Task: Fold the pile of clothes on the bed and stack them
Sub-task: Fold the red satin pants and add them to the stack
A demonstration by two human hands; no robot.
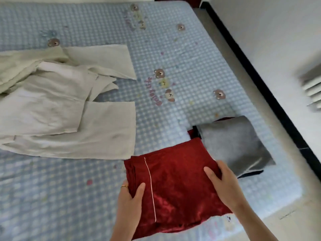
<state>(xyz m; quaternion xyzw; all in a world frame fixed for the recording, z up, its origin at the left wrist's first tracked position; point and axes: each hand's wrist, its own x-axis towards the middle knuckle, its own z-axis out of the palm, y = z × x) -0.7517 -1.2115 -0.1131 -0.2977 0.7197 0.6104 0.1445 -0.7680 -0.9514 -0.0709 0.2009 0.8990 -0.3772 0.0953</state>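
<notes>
Bed (173, 49) carries a blue checked, bear-printed cover. Directly on it: unfolded cream garments (60, 110) left of centre; a folded grey stack (234, 145) near the bed's right edge.

left hand (129, 197) and right hand (224, 184) both gripping, thumbs on top, forearms extended forward

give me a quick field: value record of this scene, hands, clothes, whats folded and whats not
left hand: left hand grips the left edge of the red garment
right hand: right hand grips its right side
red garment: folded, white piping, held between both hands above the bed
folded stack: grey garment on top, dark and red layers under it, near the bed's right edge
unfolded: pale clothes spread at left
</notes>
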